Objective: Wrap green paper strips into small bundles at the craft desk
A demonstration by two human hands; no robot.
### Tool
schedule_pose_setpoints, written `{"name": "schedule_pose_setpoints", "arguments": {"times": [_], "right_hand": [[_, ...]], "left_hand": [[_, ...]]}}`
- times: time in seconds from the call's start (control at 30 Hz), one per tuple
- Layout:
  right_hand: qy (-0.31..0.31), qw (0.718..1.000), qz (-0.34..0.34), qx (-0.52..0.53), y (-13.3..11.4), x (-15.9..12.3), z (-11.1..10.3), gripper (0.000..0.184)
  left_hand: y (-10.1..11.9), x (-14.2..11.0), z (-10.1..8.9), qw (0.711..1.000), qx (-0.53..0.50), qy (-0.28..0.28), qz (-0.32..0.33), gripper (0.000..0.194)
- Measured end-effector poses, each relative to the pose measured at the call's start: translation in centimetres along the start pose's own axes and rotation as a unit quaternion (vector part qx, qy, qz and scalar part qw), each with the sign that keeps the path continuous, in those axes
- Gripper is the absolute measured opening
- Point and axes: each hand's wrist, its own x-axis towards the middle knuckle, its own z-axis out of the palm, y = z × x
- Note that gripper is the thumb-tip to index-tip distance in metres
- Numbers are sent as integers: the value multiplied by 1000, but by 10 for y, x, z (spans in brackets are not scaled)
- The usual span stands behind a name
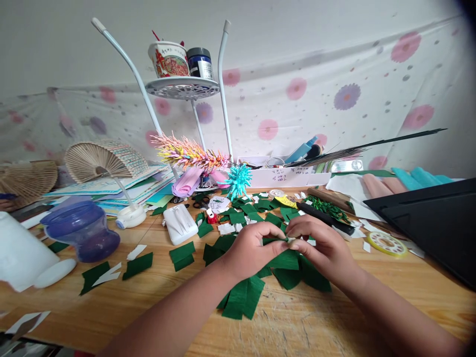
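Note:
My left hand [253,248] and my right hand [322,243] meet over the middle of the wooden table [297,317]. Both pinch the same small green paper strip [277,240] between thumb and fingertips, fingers curled. Beneath them lies a pile of dark green crepe paper pieces [245,295]. More green scraps [137,265] and white scraps lie scattered to the left and behind.
A purple cup [84,230] and white bottle [22,253] stand at left, a white case [180,223] mid-left. Behind are paper fans [100,158], a colourful paper spray [189,153], a teal paper ball [238,179], a tape roll [386,244] and a black board [431,218] at right.

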Motion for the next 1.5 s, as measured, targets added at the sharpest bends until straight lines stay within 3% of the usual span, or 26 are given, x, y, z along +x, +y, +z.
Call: {"name": "schedule_pose_setpoints", "arguments": {"times": [0.23,0.47,0.7,0.9,1.1,1.37,1.5], "right_hand": [[-2,991,102,91,6,-2,6,8],[-11,964,204,170,11,-4,9,10],[-37,989,144,25,7,5,-1,11],[-2,988,152,-40,11,4,-10,12],[-45,985,147,-75,11,2,-14,23],[-84,982,167,-17,10,4,-8,13],[-63,980,190,9,13,1,-7,12]], "left_hand": [[-6,-1,3,998,0,56,-19,9],[-7,0,3,999,-19,42,-26,10],[-12,1,2,997,-29,49,-45,13],[-22,4,-2,993,-32,102,-50,12],[-28,7,-6,991,-20,119,-49,11],[-29,8,-7,992,-18,113,-57,11],[-29,9,-7,991,-17,112,-68,12]]}}
